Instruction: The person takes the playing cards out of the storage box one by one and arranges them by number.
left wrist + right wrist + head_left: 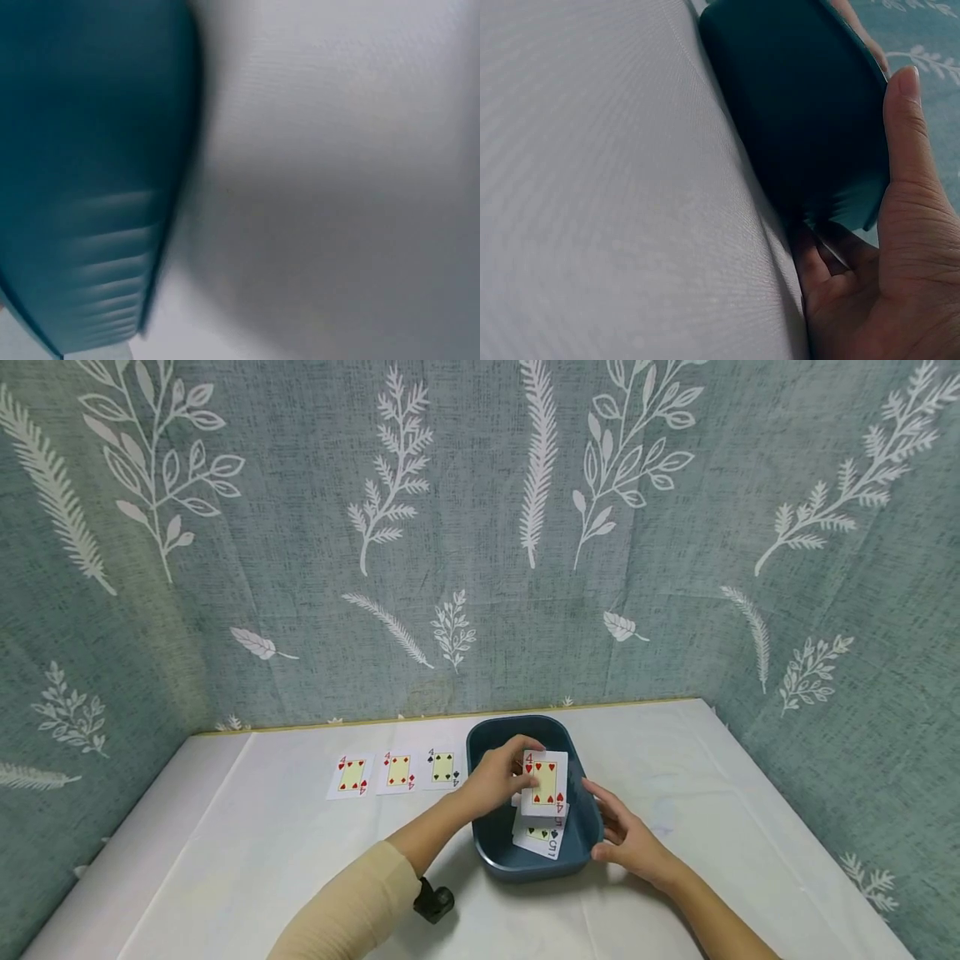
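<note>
My left hand (498, 777) pinches a playing card (545, 785), a red four with heart pips, over the dark teal plastic bin (487, 852). Below that card, partly covered by it, a black five (542, 837) lies inside the bin. My right hand (633, 843) grips the bin's right side. In the right wrist view, its thumb (907, 120) lies along the rim and its other fingers bend against the ridged wall below. The left wrist view shows the bin's outer wall (90, 150) but not the left hand.
Left of the bin, three face-up cards lie in a row: a red four (351, 777), a four of diamonds (398, 774) and a black four (444, 769). A small black device (433, 902) sits at my left wrist. Leaf-patterned cloth (480, 527) hangs behind the white-covered table (225, 860).
</note>
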A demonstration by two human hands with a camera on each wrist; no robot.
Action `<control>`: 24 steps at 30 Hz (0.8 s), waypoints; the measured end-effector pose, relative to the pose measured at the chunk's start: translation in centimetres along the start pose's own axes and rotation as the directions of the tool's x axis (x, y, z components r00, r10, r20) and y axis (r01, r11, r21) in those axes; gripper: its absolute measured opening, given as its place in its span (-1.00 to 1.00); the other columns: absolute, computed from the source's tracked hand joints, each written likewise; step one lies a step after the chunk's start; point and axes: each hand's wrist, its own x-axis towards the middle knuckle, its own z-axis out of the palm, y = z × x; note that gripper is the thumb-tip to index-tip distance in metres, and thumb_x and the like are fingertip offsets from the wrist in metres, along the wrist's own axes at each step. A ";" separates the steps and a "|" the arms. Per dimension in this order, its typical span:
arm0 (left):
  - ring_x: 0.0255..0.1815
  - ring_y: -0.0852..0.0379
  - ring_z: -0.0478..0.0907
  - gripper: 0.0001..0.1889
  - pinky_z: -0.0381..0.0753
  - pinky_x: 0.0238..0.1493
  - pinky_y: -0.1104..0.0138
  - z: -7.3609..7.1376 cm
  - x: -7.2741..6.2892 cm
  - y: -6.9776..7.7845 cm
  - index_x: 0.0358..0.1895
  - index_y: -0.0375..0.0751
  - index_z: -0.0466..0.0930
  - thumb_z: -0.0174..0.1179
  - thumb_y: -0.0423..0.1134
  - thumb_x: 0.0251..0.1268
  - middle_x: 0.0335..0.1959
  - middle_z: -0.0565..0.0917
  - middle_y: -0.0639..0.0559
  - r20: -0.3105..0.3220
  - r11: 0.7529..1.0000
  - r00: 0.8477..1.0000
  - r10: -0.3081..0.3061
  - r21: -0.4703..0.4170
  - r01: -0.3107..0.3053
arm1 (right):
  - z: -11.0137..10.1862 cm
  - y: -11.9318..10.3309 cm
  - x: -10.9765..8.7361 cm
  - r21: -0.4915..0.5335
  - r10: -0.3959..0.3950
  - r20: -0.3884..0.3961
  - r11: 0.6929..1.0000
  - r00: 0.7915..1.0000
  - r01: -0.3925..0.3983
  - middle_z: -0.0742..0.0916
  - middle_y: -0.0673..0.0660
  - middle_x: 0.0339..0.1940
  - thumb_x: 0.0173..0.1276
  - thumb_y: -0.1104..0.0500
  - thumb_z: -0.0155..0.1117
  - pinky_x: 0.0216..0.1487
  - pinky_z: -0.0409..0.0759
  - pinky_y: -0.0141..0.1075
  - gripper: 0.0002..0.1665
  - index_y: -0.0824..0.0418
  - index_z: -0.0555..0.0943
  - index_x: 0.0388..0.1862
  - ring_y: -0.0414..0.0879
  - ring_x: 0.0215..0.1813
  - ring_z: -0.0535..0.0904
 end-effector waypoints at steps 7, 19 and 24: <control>-0.24 0.12 0.64 -0.55 0.57 -0.30 0.40 -1.2 0.0 0.7 0.17 -0.14 0.40 0.24 -0.37 0.21 -0.22 0.68 -0.09 -0.058 0.998 0.998 -0.015 -0.066 0.011 | 0.1 -0.1 0.2 0.002 0.023 -0.007 1.000 1.000 -0.023 0.20 0.46 0.43 0.19 -0.10 0.36 0.15 0.39 -0.52 0.07 0.07 0.00 0.53 0.31 0.35 0.26; -0.19 0.00 0.62 -0.54 0.57 -0.19 0.23 -3.8 -0.9 0.8 0.21 -0.14 0.35 0.18 -0.39 0.26 -0.12 0.66 -0.15 -0.196 0.997 0.978 -0.063 -0.065 0.051 | 0.1 0.0 0.1 0.024 -0.024 0.005 0.999 1.000 0.024 0.21 0.52 0.40 0.21 -0.08 0.35 0.14 0.41 -0.52 0.05 0.14 -0.01 0.52 0.36 0.33 0.25; -0.22 0.03 0.60 -0.55 0.55 -0.24 0.26 -5.3 -1.5 0.7 0.21 -0.12 0.35 0.17 -0.40 0.27 -0.11 0.65 -0.15 -0.236 0.992 0.966 -0.103 -0.091 0.084 | 0.1 -0.1 0.0 0.014 0.023 -0.012 1.000 1.000 -0.023 0.22 0.48 0.41 0.19 -0.10 0.37 0.13 0.41 -0.52 0.07 0.10 0.00 0.53 0.28 0.33 0.28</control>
